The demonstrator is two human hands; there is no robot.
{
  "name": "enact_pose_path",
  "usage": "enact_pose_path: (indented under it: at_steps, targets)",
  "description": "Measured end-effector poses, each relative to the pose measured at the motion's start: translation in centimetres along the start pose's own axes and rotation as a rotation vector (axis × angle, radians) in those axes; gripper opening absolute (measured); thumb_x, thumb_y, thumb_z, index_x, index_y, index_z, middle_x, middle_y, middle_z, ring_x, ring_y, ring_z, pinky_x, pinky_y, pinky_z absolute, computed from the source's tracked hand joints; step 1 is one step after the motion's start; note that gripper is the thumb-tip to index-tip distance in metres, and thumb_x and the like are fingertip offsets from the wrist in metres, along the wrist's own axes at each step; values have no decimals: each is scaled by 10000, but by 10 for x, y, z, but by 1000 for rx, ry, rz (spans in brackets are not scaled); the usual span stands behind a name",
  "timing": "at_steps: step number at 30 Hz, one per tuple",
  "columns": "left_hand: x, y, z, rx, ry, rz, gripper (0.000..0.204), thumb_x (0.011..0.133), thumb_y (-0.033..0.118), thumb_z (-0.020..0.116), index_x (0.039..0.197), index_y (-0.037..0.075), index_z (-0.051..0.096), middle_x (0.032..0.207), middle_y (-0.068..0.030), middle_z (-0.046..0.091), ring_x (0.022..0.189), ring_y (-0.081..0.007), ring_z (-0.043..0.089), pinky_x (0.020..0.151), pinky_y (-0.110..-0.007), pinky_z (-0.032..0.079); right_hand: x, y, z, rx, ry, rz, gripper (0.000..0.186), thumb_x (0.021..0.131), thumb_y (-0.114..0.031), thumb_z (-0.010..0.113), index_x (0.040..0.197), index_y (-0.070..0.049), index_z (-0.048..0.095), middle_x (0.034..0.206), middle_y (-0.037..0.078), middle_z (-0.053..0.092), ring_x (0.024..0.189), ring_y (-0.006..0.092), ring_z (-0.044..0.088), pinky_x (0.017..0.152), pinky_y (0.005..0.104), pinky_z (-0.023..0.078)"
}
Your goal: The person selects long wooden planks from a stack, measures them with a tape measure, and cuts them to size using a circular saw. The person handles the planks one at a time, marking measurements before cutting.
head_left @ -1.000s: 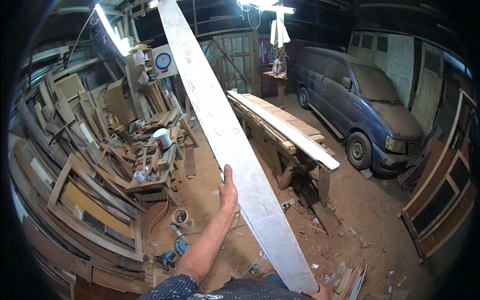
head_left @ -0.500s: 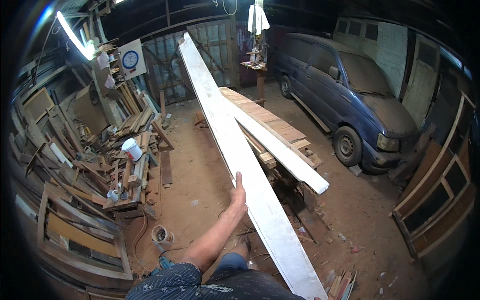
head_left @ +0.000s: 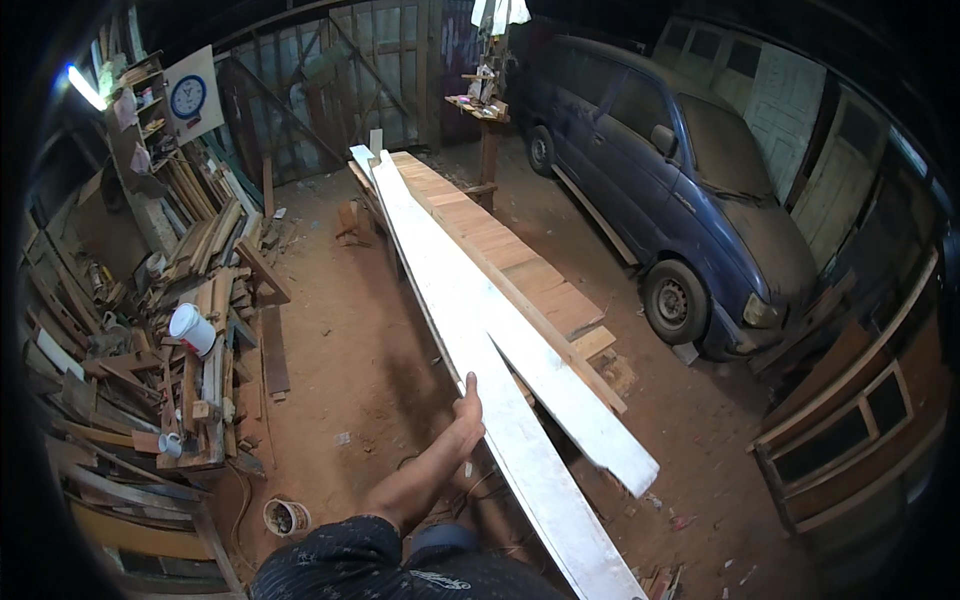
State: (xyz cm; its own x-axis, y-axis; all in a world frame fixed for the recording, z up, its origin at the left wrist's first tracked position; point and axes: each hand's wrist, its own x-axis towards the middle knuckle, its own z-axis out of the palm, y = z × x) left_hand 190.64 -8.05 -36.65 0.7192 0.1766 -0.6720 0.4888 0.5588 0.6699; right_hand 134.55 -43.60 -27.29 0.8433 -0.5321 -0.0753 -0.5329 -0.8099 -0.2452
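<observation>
A long white board (head_left: 530, 480) — flat, faintly smudged — slants away from the lower right toward the upper left. Its far stretch overlaps, in view, a second white board (head_left: 575, 400).

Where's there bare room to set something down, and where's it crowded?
The dirt floor is mostly bare between the wood pieces at left and the long white board in the left hand, and between the wood slats and the blue van. It's crowded around the white bucket, among those pieces, and beside the slats, where a second white board lies.
</observation>
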Motion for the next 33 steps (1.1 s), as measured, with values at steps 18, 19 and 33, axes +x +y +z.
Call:
enact_pose_path:
  at_steps: [18,19,33]
  targets:
    - [177,202,99,224,118,186,817,941,521,639,1423,-91,390,1310,-263,580,1164,-344,603,937,-456,521,290,-250,-32,-10,-397,212,797,914,-677,482,1198,45,663,1173,346,635,1162,468,607,1005,504,467]
    - [183,192,92,267,23,218,805,943,508,642,1434,-74,382,1296,-255,586,1133,-343,612,914,-460,525,308,-266,-31,-45,-374,146,831,941,-689,397,1205,52,662,1184,368,620,1185,484,588,1024,510,453]
    - [70,65,120,834,-3,516,718,827,310,770,1386,-32,478,1294,-238,560,1183,-367,561,1046,-430,432,480,-419,30,103,-419,9,784,957,-692,365,1403,-79,564,1293,322,596,1256,456,554,1069,514,435]
